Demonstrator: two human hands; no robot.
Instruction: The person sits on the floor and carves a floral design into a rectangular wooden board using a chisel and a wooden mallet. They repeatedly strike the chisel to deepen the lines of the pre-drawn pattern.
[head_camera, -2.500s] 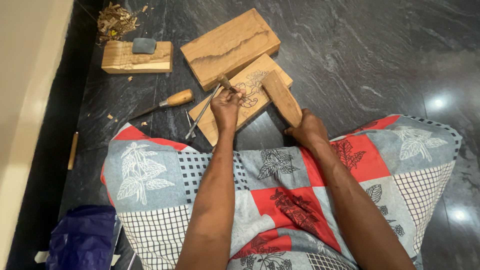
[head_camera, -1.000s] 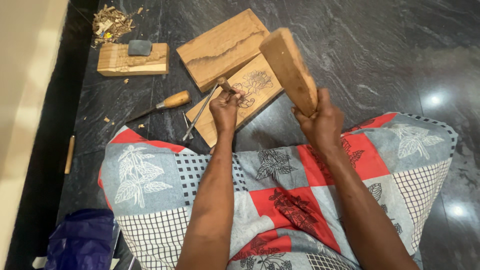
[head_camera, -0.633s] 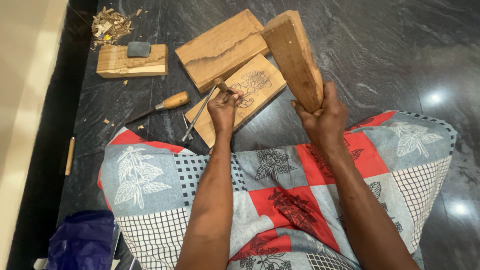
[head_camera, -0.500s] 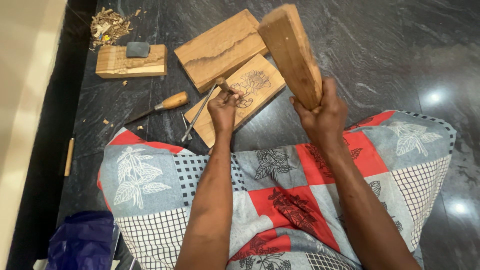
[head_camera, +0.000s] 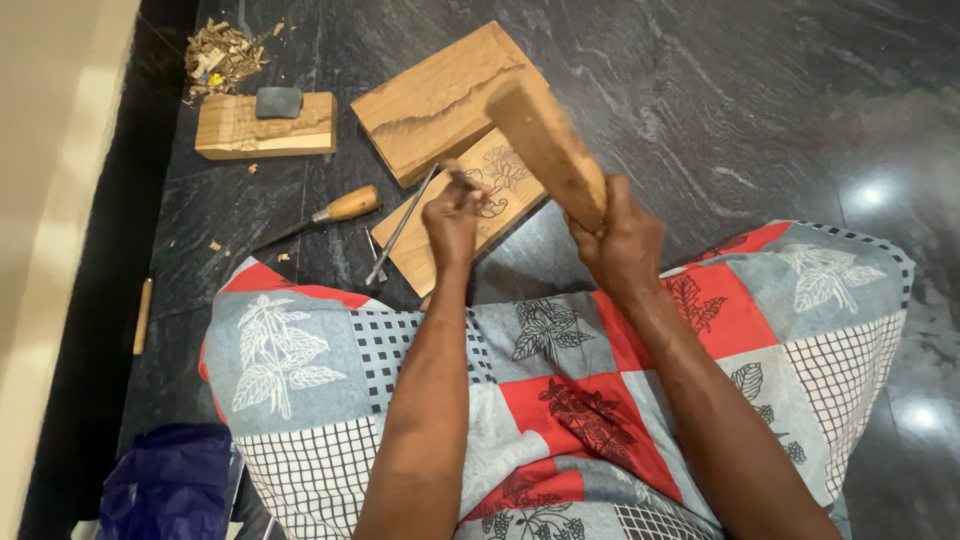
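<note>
The right hand (head_camera: 622, 240) was clenched around the lower end of a wooden mallet (head_camera: 548, 145), a thick tapering block held tilted up and to the left, its broad head raised above the carved wooden panel (head_camera: 470, 215). The left hand (head_camera: 452, 212) was closed on a small chisel (head_camera: 462, 180), whose tip rested on the panel's face beside a drawn flower-and-leaf pattern; how much of the chisel lay inside the fist could not be told. The panel lay flat on the dark marbled floor (head_camera: 720, 90), just in front of the person's lap, which was covered by a patchwork cloth (head_camera: 560, 380) of red, grey and checked squares. A larger plain wooden slab (head_camera: 440, 100) lay just beyond the panel, touching or overlapping its far edge. A thin metal tool (head_camera: 400, 226) lay slanted across the panel's left side, and a wooden-handled chisel (head_camera: 325, 213) rested on the floor near it — blade pointing left. Farther off, at the upper left, a small wooden block (head_camera: 265, 128) carried a grey sharpening stone (head_camera: 279, 101), with a heap of wood shavings (head_camera: 220, 58) behind it. A blue plastic bag (head_camera: 165, 485) sat at the lower left.
</note>
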